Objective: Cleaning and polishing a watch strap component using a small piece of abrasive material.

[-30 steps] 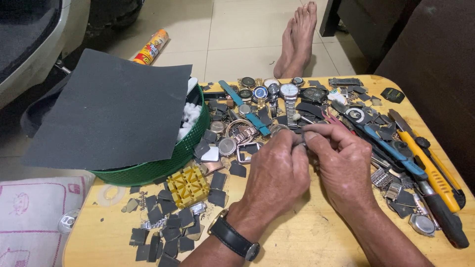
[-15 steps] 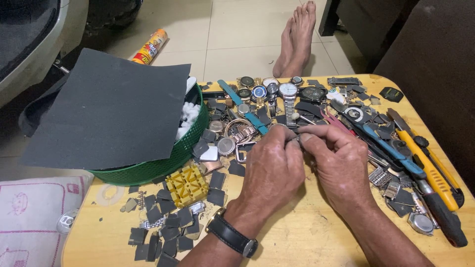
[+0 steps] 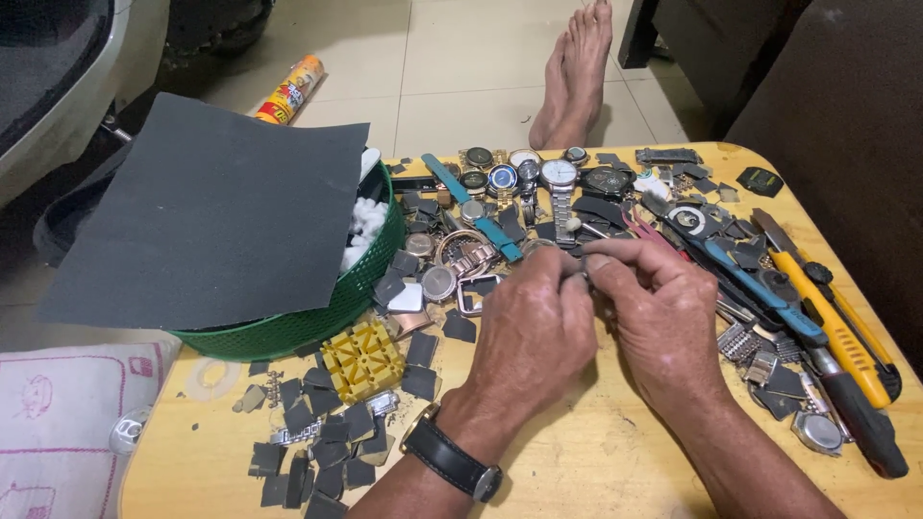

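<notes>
My left hand and my right hand meet over the middle of a yellow wooden table. Their fingertips pinch one small dark part between them; it is too small to tell what it is. A black wristwatch sits on my left wrist. Just beyond my fingers lies a heap of wristwatches, watch cases and straps, among them a teal strap.
A green basket with cotton balls stands at left under a large dark sandpaper sheet. Small dark sandpaper squares and a yellow block lie in front. Tools line the right edge. Bare feet rest beyond the table.
Both hands have stayed together at the same spot, with only slight finger movement on the small part. The view has shifted a little.
</notes>
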